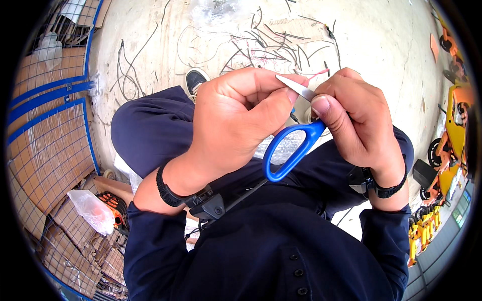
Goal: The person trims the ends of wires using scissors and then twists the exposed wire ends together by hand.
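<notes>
Blue-handled scissors (293, 150) are in my right hand (359, 118), gripped around the blades with the thumb on the metal. Their pointed blade (296, 87) reaches left to the fingertips of my left hand (236, 110), and the handle loop hangs down toward my lap. My left thumb and forefinger are pinched together. A thin red wire (319, 74) comes out just beyond these fingertips and runs toward my right hand. The exact spot where it is held is hidden behind the fingers.
Many cut black and red wire pieces (281, 42) litter the concrete floor ahead. A blue wire-mesh cage (55, 95) with cardboard stands at left, a plastic bag (93, 210) beside it. Yellow and orange wheeled machines (454, 115) line the right. My shoe (196, 80) shows ahead.
</notes>
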Available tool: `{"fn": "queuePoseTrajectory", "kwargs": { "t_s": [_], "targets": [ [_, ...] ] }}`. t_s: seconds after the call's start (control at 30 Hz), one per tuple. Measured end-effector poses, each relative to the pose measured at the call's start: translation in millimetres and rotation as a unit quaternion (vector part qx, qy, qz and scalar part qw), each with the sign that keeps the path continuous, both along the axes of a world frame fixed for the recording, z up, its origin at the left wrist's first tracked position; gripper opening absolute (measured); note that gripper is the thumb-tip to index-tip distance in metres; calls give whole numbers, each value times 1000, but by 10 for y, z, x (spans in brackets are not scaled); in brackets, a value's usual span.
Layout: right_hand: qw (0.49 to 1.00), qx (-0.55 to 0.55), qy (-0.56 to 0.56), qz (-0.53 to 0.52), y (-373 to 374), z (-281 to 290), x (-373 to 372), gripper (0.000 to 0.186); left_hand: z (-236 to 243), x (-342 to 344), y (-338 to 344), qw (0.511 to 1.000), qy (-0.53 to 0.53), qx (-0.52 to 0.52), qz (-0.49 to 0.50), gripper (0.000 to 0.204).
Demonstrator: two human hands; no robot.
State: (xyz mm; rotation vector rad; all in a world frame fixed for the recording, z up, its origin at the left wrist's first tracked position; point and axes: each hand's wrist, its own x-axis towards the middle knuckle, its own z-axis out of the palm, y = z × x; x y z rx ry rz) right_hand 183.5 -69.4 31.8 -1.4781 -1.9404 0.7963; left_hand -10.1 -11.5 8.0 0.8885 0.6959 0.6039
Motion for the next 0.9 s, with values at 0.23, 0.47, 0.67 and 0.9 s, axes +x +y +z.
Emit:
{"fn": "queuePoseTrajectory", "kwargs": {
  "t_s": [0.23,0.47,0.67,0.9],
  "targets": [
    [998,38,18,-39,9,-86,-23,14,32,7,0,999,33,18,3,17],
    [999,26,22,-42,22,-96,-20,15,-17,43,-21,995,73,63,31,15],
    [993,-13,52,-108,13,-125,22,20,-30,79,-39,996,34,54,69,16],
    [908,-148,364,-144,36,-112,206,35,-17,44,-14,998,24,37,34,18]
  ]
}}
